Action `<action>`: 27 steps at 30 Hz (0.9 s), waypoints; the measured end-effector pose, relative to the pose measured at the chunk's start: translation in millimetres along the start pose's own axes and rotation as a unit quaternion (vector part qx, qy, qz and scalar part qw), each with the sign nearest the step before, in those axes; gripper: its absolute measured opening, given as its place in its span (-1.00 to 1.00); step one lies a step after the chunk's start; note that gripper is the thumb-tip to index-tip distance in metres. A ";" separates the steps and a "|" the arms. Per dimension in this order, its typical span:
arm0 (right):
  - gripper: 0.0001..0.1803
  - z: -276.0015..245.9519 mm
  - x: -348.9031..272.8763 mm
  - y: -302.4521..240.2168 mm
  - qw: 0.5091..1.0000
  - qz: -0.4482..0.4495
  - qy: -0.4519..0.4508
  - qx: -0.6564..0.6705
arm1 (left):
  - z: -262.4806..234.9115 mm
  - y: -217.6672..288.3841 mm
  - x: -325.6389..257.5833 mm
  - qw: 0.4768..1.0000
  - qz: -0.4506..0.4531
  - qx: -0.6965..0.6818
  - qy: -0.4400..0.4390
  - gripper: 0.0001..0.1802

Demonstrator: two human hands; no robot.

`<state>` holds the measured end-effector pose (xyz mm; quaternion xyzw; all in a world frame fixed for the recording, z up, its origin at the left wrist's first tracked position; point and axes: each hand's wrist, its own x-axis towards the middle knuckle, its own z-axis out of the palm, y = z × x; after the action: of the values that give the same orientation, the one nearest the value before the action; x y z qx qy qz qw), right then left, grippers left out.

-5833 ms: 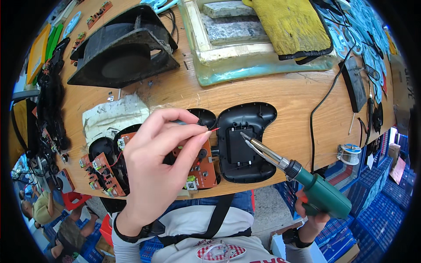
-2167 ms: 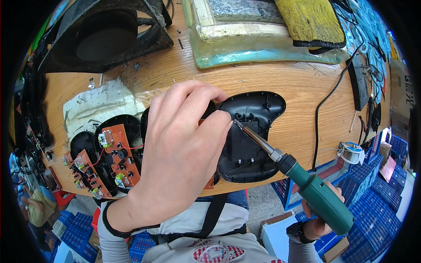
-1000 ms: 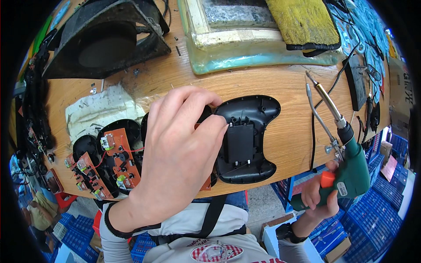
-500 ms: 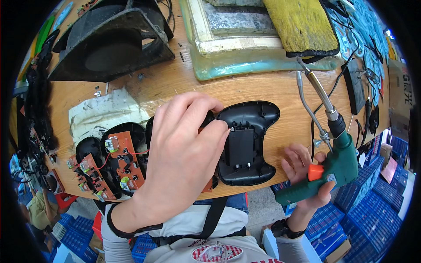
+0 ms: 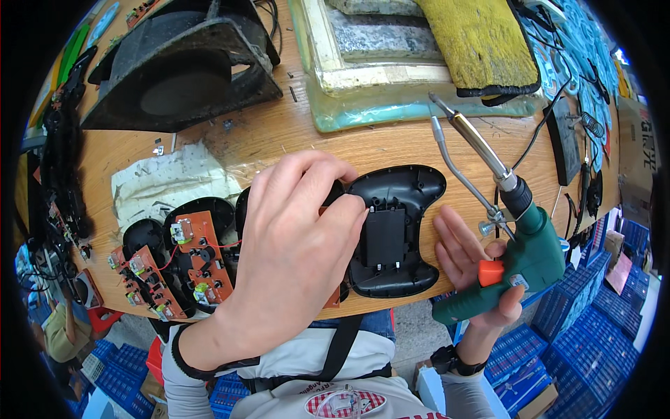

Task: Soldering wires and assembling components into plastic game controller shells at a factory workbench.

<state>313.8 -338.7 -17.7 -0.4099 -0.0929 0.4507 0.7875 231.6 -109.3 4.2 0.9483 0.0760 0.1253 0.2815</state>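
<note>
The black controller shell (image 5: 387,237) lies on the wooden table (image 5: 391,148). The left hand (image 5: 289,248) is at its left edge; its grip cannot be determined. The right hand (image 5: 466,262), fingers extended, holds the green soldering gun (image 5: 536,248).

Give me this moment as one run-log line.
left hand: pinched over left edge of black shell, contact unclear | right hand: holding green soldering gun, fingers outstretched | tip: apart from shell | circuit boards: left of shell

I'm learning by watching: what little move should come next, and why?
Maybe the right hand should curl its fingers round the iron for a steadier hold, because several of them stick out nearly straight, away from its handle.
</note>
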 end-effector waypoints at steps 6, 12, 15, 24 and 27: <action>-0.31 -0.5 -0.9 4.1 1.000 0.001 0.011 0.015 | -8.7 4.0 0.8 0.999 -0.030 -0.013 -0.020 -0.83; -0.47 -2.5 -2.8 3.0 1.000 0.012 -0.011 -0.013 | -66.3 -18.7 -34.6 0.989 -0.141 0.034 0.011 -0.71; -0.47 2.3 1.3 5.6 1.000 -0.002 -0.014 -0.012 | -87.1 -45.9 -65.7 0.971 -0.170 0.159 0.049 -0.60; -0.43 25.2 10.6 13.2 0.993 -0.037 -0.050 -0.101 | -90.2 -68.7 -123.0 0.973 -0.196 0.110 0.051 -0.51; -0.43 43.1 15.2 25.3 0.991 -0.019 -0.063 -0.113 | -101.3 -67.7 -154.8 0.966 -0.222 0.112 0.077 -0.54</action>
<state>284.3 -296.0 -11.6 -0.4653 -0.2001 0.4471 0.7372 50.1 -34.2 18.7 0.9205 0.3197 0.1234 0.1878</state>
